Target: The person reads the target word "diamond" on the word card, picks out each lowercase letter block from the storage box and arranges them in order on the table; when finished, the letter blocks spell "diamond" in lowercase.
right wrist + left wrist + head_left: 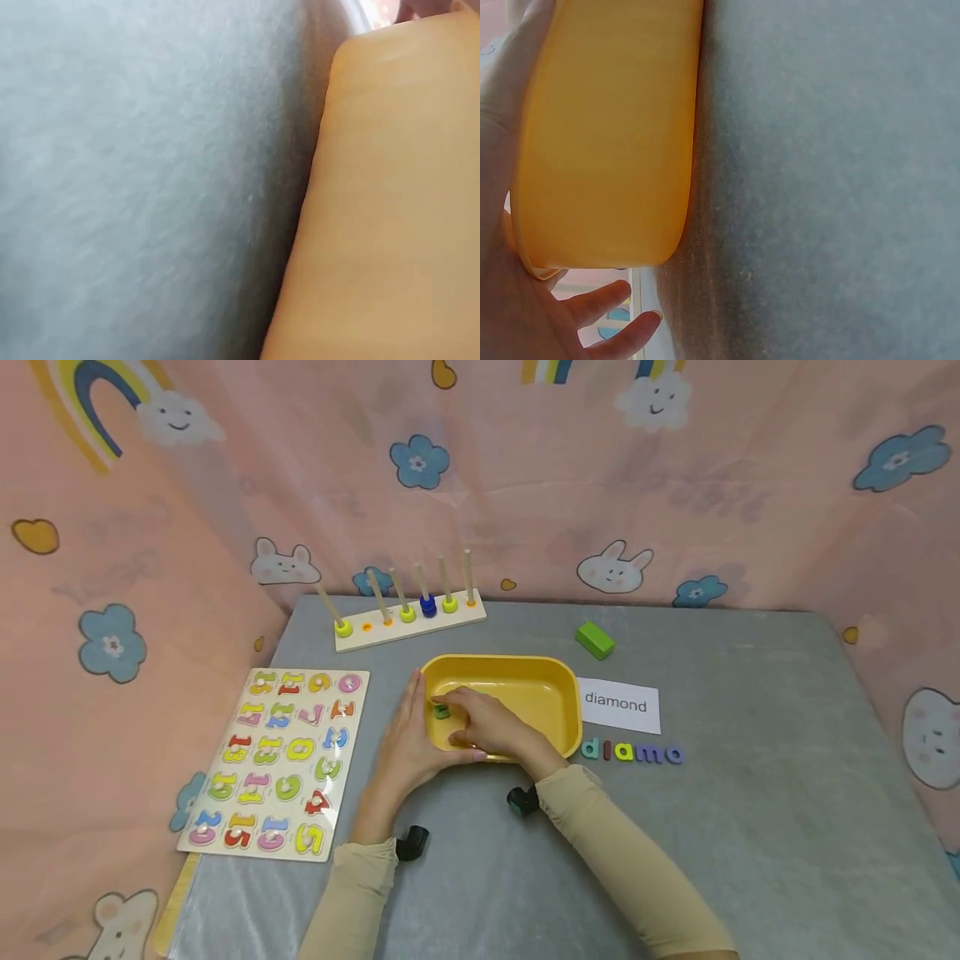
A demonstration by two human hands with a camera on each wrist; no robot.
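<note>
In the head view my left hand (408, 743) holds the near left corner of a yellow tray (543, 693), its thumb along the front rim and its fingers along the left side. The left wrist view shows the hand (525, 307) against the tray's outer wall (611, 142). My right hand (491, 722) reaches inside the tray, index fingertip at a small green letter piece (442, 712), thumb apart from it. The hand hides part of the tray floor. The right wrist view shows mostly the tray's outer wall (397, 195).
Right of the tray lie a "diamond" word card (620, 705) and coloured letters (633, 752) reading "diamo". A green block (595, 640) sits behind the card. At the back stands a peg board with rings (411, 620). A number puzzle board (273, 764) lies on the left.
</note>
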